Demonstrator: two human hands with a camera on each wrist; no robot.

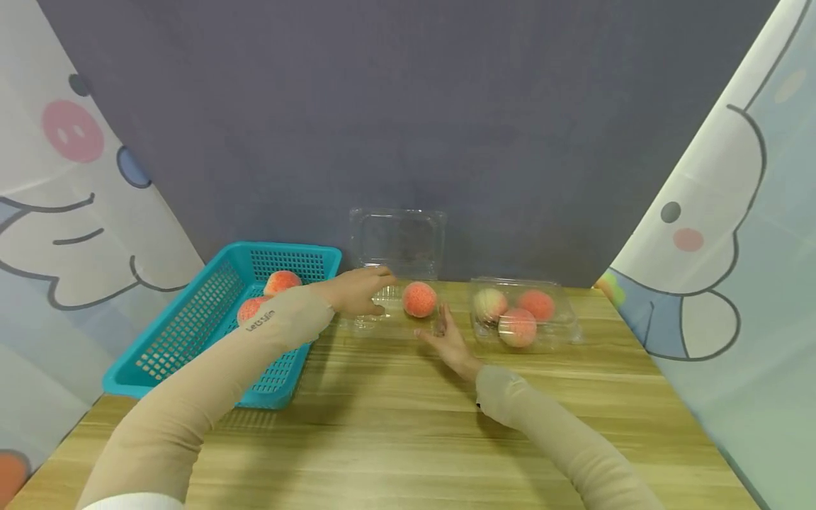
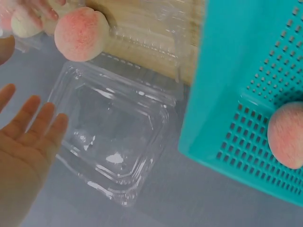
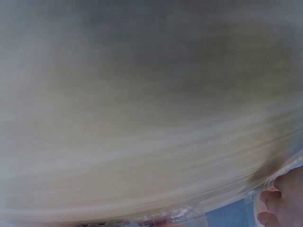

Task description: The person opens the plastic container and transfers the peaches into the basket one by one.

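Left sleeve (image 1: pixel 191 407) nearest. Left hand (image 1: pixel 357 291): fingers loose, empty. Right hand (image 1: pixel 452 346): fingers spread, ungripping, beside peach (image 1: pixel 420 299), likely steadying clear clamshell (image 1: pixel 398 242).

I extend my beige-fabric-sleeved left arm (image 1: pixel 217 379) and right arm (image 1: pixel 561 437) forward, slanting inward. My bare left hand (image 1: pixel 358 292) points rightward, fingers (image 2: pixel 43 118) straight and parted; my bare right hand (image 1: pixel 451 345) angles forward-left, thumb (image 1: pixel 428 338) spread away.

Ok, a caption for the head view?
Left hand and right hand flank a peach in an open clear box, between a blue basket and a box of three.
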